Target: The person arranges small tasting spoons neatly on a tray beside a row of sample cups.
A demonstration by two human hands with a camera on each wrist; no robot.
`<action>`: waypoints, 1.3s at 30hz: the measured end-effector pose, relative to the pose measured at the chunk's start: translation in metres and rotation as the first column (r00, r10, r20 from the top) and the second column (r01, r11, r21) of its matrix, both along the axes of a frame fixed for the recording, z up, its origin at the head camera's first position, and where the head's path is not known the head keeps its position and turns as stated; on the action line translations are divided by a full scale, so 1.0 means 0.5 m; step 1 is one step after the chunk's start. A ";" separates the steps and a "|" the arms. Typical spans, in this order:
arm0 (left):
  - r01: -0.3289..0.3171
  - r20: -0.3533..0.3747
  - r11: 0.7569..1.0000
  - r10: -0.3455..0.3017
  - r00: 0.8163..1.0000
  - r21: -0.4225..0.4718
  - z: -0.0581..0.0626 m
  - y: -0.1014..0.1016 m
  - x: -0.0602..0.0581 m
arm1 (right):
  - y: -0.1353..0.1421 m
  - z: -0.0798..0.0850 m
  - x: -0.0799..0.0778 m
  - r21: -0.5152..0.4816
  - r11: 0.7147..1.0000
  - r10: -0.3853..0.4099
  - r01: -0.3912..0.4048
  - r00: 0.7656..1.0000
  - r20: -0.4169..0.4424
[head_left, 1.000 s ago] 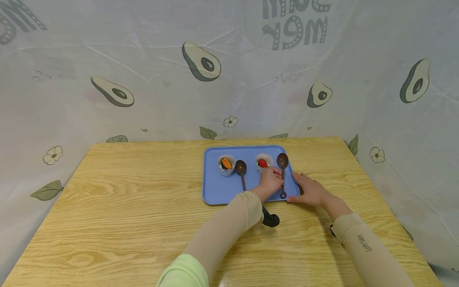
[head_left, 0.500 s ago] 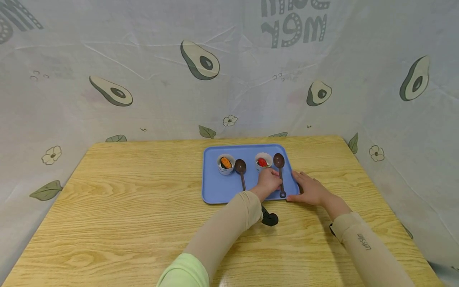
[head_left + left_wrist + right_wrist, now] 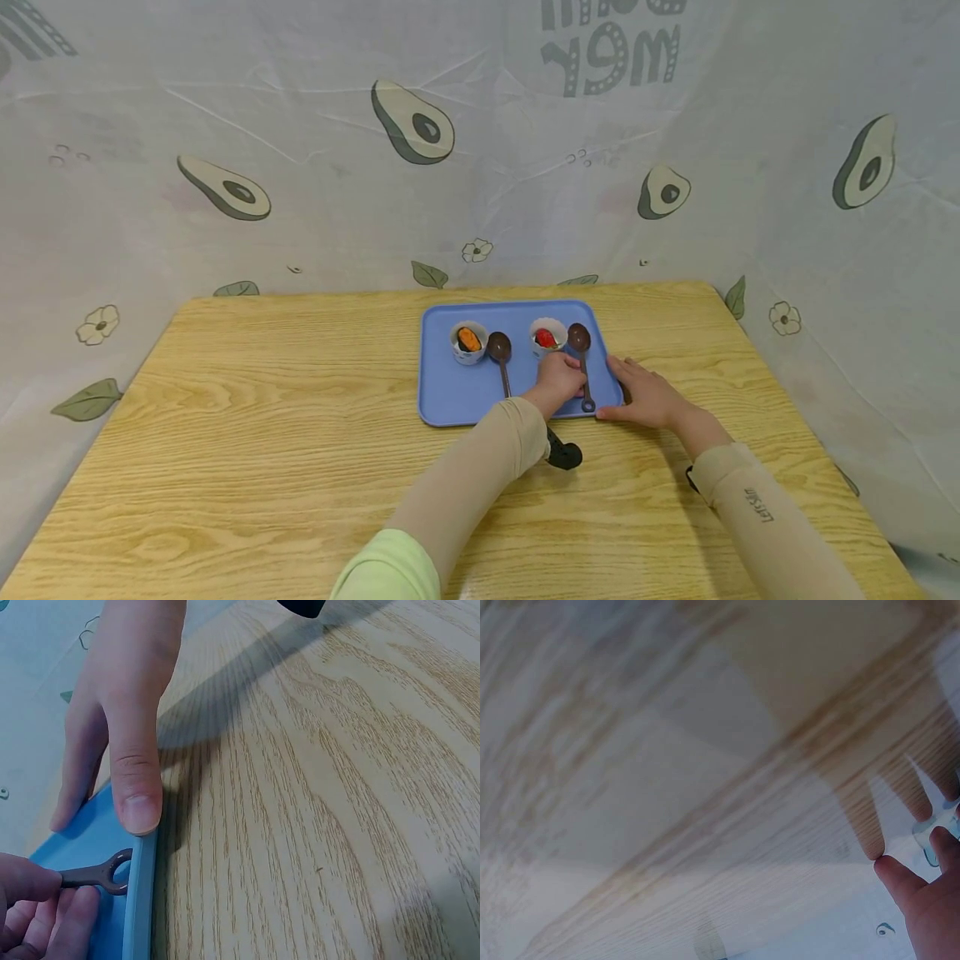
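Note:
My left hand (image 3: 557,382) pinches the handle of a brown spoon (image 3: 579,337) that lies at the right side of the blue tray (image 3: 465,408). In the left wrist view, the handle's ring end (image 3: 118,871) sticks out past the fingertips. My right hand (image 3: 651,397) rests at the tray's near right corner, its thumb (image 3: 141,814) on the rim and its fingers spread along the side. Just left of the spoon is a white paper-like cup (image 3: 553,326) with a red piece (image 3: 546,338) in it, partly behind my left hand.
A second brown spoon (image 3: 499,347) lies on the tray, its lower handle hidden by my left arm. Beside it stands another white cup (image 3: 468,358) with an orange and black piece (image 3: 469,339). A wooden table (image 3: 285,433) carries the tray; a printed cloth (image 3: 315,108) hangs behind.
My left hand has shifted the right spoon's bowl leftward, closer to the cup with the red piece. The right hand stays at the tray corner. The head view has moved slightly.

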State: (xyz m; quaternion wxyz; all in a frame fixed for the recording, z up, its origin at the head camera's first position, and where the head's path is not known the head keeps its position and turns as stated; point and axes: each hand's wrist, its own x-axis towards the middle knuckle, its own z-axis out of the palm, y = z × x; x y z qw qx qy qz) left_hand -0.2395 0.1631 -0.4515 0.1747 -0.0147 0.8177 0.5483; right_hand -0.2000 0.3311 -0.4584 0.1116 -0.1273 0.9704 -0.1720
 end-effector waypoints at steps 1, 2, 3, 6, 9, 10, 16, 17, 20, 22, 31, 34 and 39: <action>-0.001 0.000 1.000 0.001 1.000 -0.007 0.000 0.000 0.000 | 0.000 0.000 0.000 0.000 1.000 -0.001 0.001 1.000 0.000; 0.000 -0.003 1.000 0.000 1.000 -0.014 -0.001 0.000 0.000 | 0.001 0.000 0.000 0.001 1.000 -0.002 0.002 1.000 0.001; 0.001 -0.003 1.000 -0.001 1.000 -0.018 -0.001 0.001 0.000 | 0.001 -0.001 -0.001 0.002 1.000 -0.003 0.003 1.000 0.000; -0.004 -0.003 0.999 0.004 1.000 -0.041 -0.003 0.003 -0.001 | 0.002 -0.002 -0.002 0.005 1.000 -0.005 0.005 1.000 0.001; -0.015 0.013 0.998 0.015 1.000 -0.053 -0.003 0.006 -0.002 | 0.002 -0.004 -0.003 0.010 1.000 -0.005 0.005 1.000 0.002; -0.019 0.017 0.998 0.020 1.000 -0.057 -0.003 0.007 -0.002 | 0.002 -0.004 -0.003 0.013 1.000 -0.005 0.005 1.000 0.002; -0.020 0.010 0.996 0.021 1.000 -0.090 -0.003 0.007 -0.003 | 0.002 -0.003 -0.002 0.013 1.000 -0.010 0.010 1.000 0.004; -0.017 0.005 0.995 0.018 1.000 -0.098 -0.004 0.007 -0.003 | 0.002 -0.002 -0.002 0.014 1.000 -0.008 0.008 1.000 0.000; -0.011 0.000 0.994 0.011 1.000 -0.106 -0.003 0.005 -0.004 | 0.001 -0.001 -0.002 0.011 1.000 -0.010 0.010 1.000 0.001; -0.009 -0.001 0.994 0.009 1.000 -0.108 -0.003 0.004 -0.004 | 0.000 0.000 -0.002 0.015 1.000 -0.006 0.006 1.000 -0.003; 0.008 0.000 0.995 -0.008 1.000 -0.095 0.000 0.000 0.000 | -0.001 -0.001 -0.002 0.027 1.000 -0.015 0.015 1.000 0.004; 0.009 -0.005 0.995 -0.009 1.000 -0.101 0.002 -0.001 0.002 | 0.000 -0.002 -0.002 0.030 0.999 -0.017 0.017 1.000 0.005; 0.000 0.007 0.997 0.000 1.000 -0.075 -0.002 0.000 0.002 | 0.003 -0.006 -0.003 0.038 0.999 -0.015 0.015 1.000 0.001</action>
